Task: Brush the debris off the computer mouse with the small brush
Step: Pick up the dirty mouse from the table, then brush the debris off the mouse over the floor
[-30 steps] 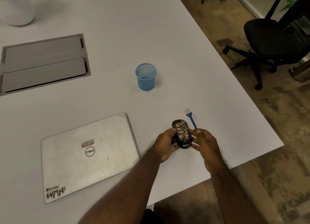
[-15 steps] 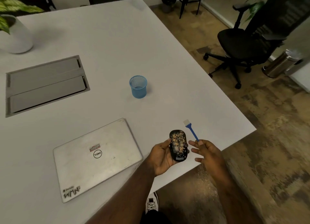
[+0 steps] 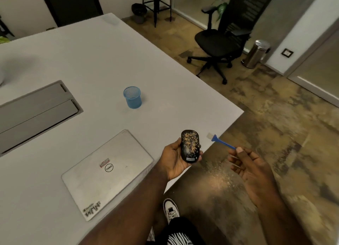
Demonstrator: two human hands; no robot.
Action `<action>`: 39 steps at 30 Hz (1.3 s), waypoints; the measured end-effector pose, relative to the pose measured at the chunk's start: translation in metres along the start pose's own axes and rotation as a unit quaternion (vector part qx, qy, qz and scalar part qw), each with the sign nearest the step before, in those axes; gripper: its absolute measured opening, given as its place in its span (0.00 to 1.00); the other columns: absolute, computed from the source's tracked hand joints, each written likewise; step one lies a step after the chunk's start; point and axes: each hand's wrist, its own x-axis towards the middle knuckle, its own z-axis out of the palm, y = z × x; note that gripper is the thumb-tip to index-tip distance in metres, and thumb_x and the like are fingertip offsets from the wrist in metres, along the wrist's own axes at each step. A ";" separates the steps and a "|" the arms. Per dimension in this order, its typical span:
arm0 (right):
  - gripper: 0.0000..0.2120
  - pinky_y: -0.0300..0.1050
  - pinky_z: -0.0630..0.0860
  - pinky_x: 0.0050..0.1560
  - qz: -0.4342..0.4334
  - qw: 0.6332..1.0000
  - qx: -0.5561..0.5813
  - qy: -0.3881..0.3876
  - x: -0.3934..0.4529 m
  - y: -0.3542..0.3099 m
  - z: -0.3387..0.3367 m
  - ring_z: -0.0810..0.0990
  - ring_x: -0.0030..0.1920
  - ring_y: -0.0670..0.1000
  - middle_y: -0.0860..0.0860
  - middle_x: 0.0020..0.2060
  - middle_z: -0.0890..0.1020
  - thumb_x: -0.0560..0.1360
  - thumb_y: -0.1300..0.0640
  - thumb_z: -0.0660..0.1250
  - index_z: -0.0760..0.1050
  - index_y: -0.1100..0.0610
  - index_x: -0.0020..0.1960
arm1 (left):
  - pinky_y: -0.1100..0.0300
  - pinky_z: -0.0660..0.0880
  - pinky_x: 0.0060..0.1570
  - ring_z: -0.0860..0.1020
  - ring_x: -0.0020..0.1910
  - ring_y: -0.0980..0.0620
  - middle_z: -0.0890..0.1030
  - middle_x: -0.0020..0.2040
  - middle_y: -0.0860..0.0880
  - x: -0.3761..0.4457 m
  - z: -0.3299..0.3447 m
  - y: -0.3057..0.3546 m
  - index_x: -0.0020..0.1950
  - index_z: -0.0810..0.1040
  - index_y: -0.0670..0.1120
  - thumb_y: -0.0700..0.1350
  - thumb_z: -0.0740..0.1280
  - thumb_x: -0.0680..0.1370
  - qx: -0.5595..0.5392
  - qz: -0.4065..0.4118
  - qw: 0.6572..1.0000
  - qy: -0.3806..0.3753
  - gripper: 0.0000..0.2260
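Left hand (image 3: 174, 157) cups debris-speckled mouse (image 3: 190, 146) over table (image 3: 91, 61) near edge; right hand (image 3: 251, 169) pinches brush (image 3: 221, 141) handle beside it.

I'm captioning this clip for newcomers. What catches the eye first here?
The black mouse, speckled with tan debris, held up in the left hand over the table's near edge. Beside it, the right hand pinches a small blue brush. Further back, a blue mesh cup stands alone on the white table.

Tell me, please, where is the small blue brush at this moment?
In the head view, the small blue brush is held by its handle in the right hand, just right of the debris-covered mouse in the left hand, near the table's edge.
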 end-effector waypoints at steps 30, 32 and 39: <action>0.09 0.35 0.79 0.37 -0.095 0.977 -0.175 0.079 -0.022 -0.015 -0.182 0.87 0.41 0.47 0.45 0.37 0.87 0.81 0.60 0.63 0.80 0.53 0.47 | 0.45 0.81 0.46 0.84 0.47 0.42 0.83 0.52 0.37 0.069 0.108 -0.169 0.62 0.75 0.38 0.51 0.52 0.83 0.052 -0.050 0.997 0.030 0.21; 0.09 0.36 0.80 0.38 -0.102 0.973 -0.190 0.085 -0.019 -0.018 -0.188 0.87 0.40 0.46 0.45 0.37 0.87 0.81 0.60 0.63 0.80 0.52 0.47 | 0.46 0.81 0.46 0.84 0.48 0.42 0.82 0.54 0.37 0.074 0.112 -0.174 0.65 0.73 0.37 0.51 0.51 0.83 0.059 -0.054 0.996 0.028 0.22; 0.09 0.36 0.81 0.40 -0.118 0.963 -0.229 0.080 -0.018 -0.023 -0.203 0.86 0.38 0.43 0.43 0.35 0.86 0.81 0.59 0.64 0.80 0.50 0.46 | 0.46 0.78 0.53 0.83 0.50 0.42 0.82 0.54 0.37 0.084 0.123 -0.190 0.64 0.74 0.37 0.51 0.50 0.83 0.059 -0.067 0.996 0.020 0.22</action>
